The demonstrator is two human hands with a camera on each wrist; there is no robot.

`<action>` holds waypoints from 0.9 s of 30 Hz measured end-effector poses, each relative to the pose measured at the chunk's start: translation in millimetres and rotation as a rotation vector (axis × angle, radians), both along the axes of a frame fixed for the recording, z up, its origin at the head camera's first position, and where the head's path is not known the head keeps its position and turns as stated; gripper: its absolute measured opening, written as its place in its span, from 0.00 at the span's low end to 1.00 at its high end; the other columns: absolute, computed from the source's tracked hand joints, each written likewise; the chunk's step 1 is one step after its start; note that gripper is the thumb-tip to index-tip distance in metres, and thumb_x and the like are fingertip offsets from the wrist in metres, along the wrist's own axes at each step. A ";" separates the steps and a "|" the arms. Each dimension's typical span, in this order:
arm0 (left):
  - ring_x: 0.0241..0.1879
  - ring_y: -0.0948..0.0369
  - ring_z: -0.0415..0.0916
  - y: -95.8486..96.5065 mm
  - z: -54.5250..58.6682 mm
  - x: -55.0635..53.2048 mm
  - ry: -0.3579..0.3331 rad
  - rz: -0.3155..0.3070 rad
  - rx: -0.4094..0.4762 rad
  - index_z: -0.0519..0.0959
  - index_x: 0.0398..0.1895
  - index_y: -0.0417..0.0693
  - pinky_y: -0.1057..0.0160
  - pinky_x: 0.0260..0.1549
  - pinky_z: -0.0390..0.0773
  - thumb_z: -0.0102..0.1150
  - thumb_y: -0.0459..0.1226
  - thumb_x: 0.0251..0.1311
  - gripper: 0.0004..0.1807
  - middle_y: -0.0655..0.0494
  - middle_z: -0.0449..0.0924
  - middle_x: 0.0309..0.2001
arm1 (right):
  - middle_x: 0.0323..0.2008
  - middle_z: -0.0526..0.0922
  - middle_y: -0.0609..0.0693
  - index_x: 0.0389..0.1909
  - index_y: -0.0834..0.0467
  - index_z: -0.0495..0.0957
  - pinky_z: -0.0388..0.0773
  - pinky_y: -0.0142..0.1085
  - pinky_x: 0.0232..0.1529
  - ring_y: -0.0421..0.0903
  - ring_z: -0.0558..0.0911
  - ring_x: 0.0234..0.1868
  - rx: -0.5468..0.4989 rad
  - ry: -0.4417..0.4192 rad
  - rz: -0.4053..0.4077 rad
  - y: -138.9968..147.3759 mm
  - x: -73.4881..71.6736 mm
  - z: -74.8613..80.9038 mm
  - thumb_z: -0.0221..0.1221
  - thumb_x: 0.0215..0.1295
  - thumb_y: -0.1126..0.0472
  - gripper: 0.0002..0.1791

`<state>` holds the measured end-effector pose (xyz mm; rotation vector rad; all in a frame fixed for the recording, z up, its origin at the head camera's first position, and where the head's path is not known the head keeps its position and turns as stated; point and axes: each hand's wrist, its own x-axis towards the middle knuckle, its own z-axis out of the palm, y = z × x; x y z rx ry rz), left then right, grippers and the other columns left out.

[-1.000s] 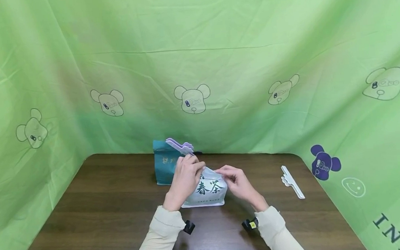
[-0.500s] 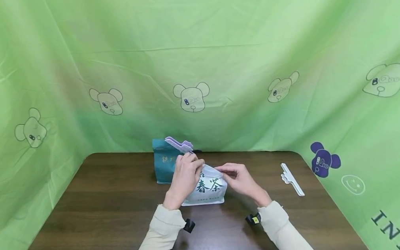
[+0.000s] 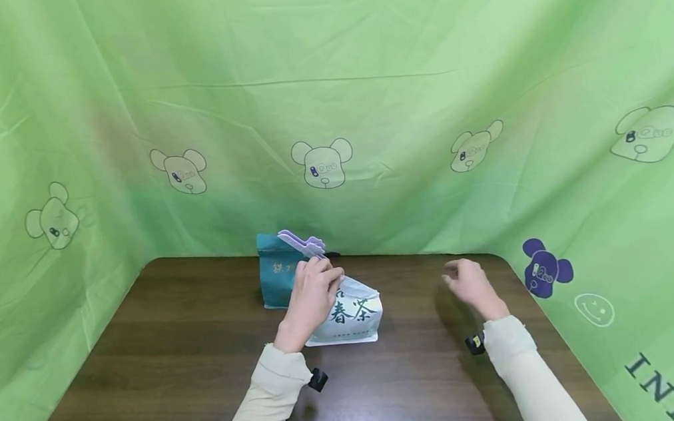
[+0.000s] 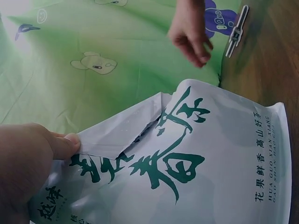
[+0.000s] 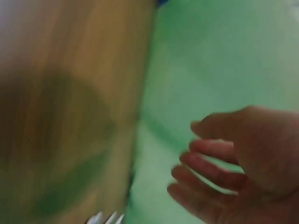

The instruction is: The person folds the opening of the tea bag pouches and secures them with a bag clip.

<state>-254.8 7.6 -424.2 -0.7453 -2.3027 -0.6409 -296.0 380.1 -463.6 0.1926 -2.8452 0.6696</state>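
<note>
My left hand (image 3: 313, 296) pinches the folded top corner of a white tea bag (image 3: 355, 319) with green lettering, which stands on the table. The bag's top edge is folded over at a slant, as the left wrist view shows with the thumb (image 4: 70, 142) on the fold. Away to the right, my right hand (image 3: 471, 285) hovers above the table with loosely bent fingers and nothing in them. A white bag clip (image 4: 237, 32) lies beyond it in the left wrist view; in the head view that hand hides it.
A teal bag (image 3: 275, 273) stands behind the white one, with a purple bag clip (image 3: 302, 243) at its top. Green printed cloth (image 3: 397, 212) rises along the back and sides of the brown wooden table (image 3: 163, 353).
My right hand has let go of the white bag's right top corner and moved right, over where the white clip lay in view. The left hand stays on the fold.
</note>
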 end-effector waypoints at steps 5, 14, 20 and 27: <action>0.34 0.58 0.71 -1.0 -3.5 -2.1 0.013 -0.001 0.007 0.90 0.38 0.48 0.58 0.39 0.67 0.69 0.36 0.63 0.04 0.58 0.79 0.30 | 0.44 0.77 0.82 0.38 0.79 0.76 0.72 0.65 0.51 0.79 0.75 0.48 0.133 -0.155 -0.183 35.1 1.9 -13.8 0.61 0.60 0.63 0.19; 0.34 0.60 0.71 0.4 -6.2 -2.7 0.032 0.012 0.016 0.90 0.37 0.50 0.60 0.37 0.66 0.70 0.36 0.62 0.03 0.60 0.79 0.30 | 0.31 0.77 0.73 0.29 0.73 0.72 0.76 0.61 0.36 0.68 0.79 0.32 0.106 -0.290 -0.261 54.2 0.7 -19.6 0.55 0.54 0.69 0.08; 0.35 0.60 0.71 1.4 -7.0 -1.7 0.010 0.010 0.016 0.90 0.38 0.50 0.60 0.38 0.66 0.69 0.36 0.64 0.03 0.60 0.79 0.31 | 0.30 0.78 0.71 0.27 0.72 0.73 0.76 0.60 0.35 0.64 0.78 0.30 0.132 -0.270 -0.228 53.4 0.4 -21.2 0.59 0.50 0.69 0.08; 0.36 0.60 0.71 0.1 -6.2 -2.2 -0.016 0.013 0.011 0.90 0.39 0.50 0.60 0.39 0.65 0.68 0.37 0.64 0.04 0.60 0.80 0.31 | 0.30 0.80 0.74 0.27 0.73 0.75 0.77 0.60 0.33 0.64 0.81 0.29 0.200 -0.216 -0.193 43.9 1.3 -25.8 0.62 0.49 0.71 0.09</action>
